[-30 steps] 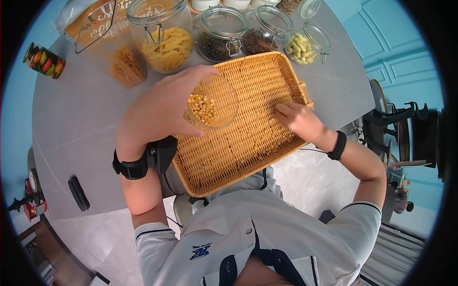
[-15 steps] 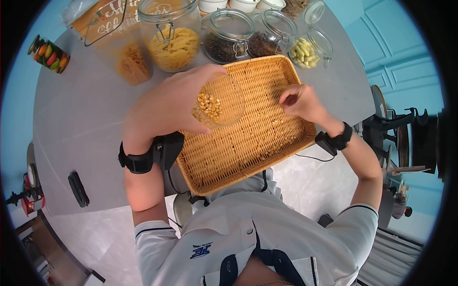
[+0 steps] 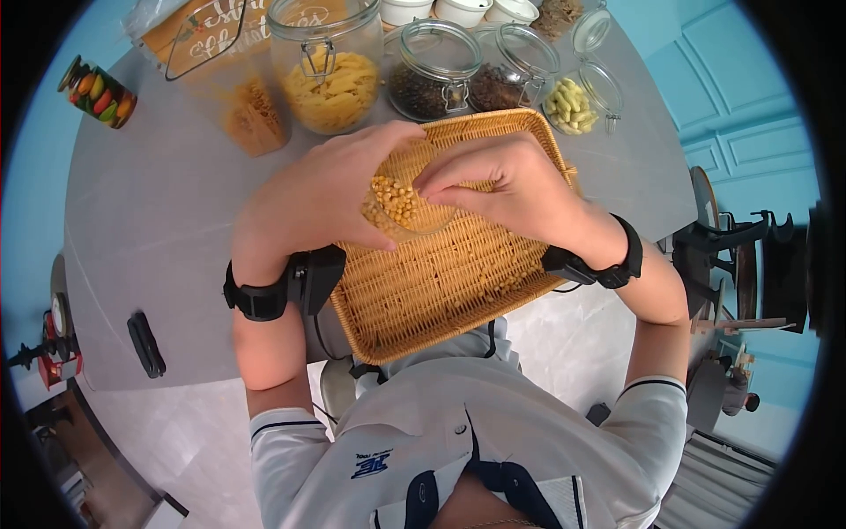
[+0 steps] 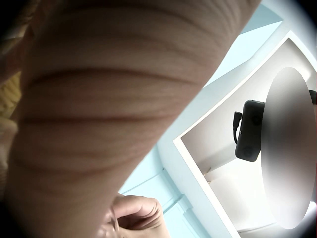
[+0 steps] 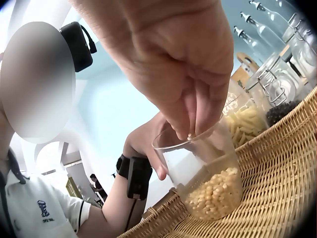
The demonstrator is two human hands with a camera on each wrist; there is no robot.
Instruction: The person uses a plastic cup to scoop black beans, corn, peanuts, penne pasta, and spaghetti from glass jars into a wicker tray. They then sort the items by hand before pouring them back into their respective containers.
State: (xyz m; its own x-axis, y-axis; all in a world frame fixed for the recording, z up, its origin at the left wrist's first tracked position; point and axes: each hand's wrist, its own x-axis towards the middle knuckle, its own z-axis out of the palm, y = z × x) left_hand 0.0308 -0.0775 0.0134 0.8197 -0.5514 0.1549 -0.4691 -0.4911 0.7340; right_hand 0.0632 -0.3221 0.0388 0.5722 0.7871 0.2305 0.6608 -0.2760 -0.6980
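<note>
In the head view, the left hand [image 3: 326, 189] grips a clear cup [image 3: 429, 220] partly filled with yellow corn kernels [image 3: 394, 201], held over the wicker basket [image 3: 401, 304]. The right hand [image 3: 520, 189] is at the cup's mouth, its thumb and fingers pinched together. Seen from the right wrist, the fingers of the right hand [image 5: 173, 59] pinch a small pale kernel [image 5: 189, 137] at the cup's rim. More kernels [image 3: 507, 280] lie along the basket's near right side. Skin fills much of the left wrist view, where part of the right hand [image 4: 141, 215] shows low down.
Behind the basket stand a pasta jar [image 3: 330, 88], two jars with dark contents [image 3: 427, 88], and a small jar of pale green pieces [image 3: 570, 108]. A clear container [image 3: 251, 110] and a jar of colourful pieces [image 3: 99, 95] are at the left. A black object [image 3: 145, 344] lies on the grey table.
The right hand has moved left from the basket's right side to the mouth of the cup. The left hand keeps hold of the cup over the basket.
</note>
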